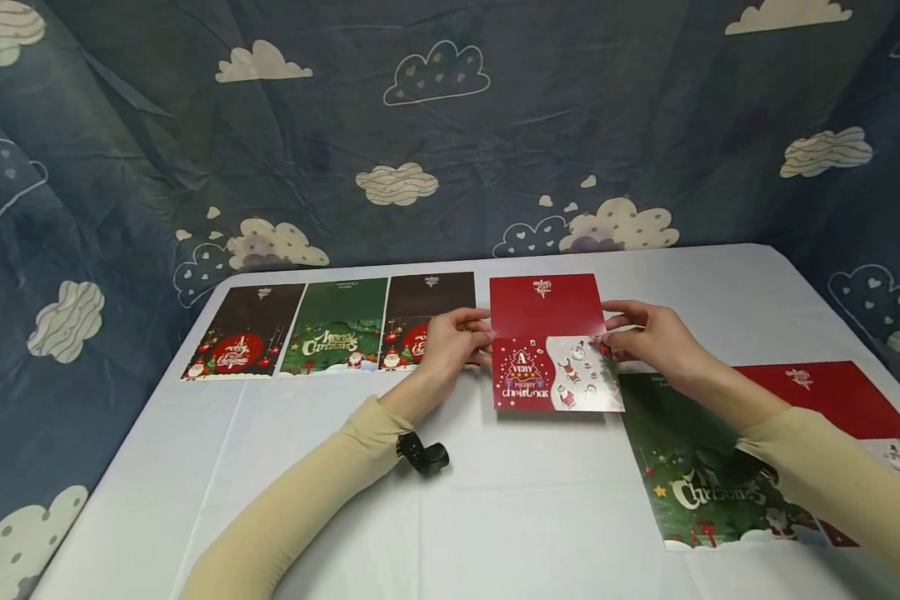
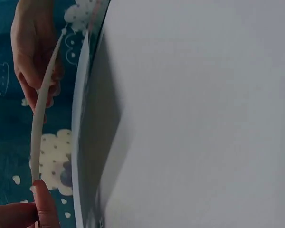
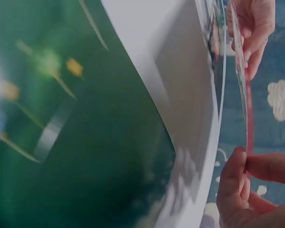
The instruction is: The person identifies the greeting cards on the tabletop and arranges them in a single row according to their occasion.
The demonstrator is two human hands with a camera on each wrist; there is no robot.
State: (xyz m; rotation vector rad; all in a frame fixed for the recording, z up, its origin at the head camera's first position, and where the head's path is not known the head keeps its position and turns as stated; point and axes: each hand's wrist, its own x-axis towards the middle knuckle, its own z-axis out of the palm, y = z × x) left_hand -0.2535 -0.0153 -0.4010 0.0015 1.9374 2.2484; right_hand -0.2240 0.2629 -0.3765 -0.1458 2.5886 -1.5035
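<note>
An unfolded red Christmas card is held up above the back of the table, its lower half printed with "A very merry Christmas" and small white figures. My left hand pinches its left edge between thumb and fingers. At the opposite edge my right hand pinches it the same way. The left wrist view shows the card edge-on, with the left thumb pressed against it. In the right wrist view the card also appears edge-on, off the tabletop.
Two dark cards and a green card lie in a row at the back left of the white table. Under my right forearm, a green card overlaps a red card. A cloud-patterned cloth hangs behind.
</note>
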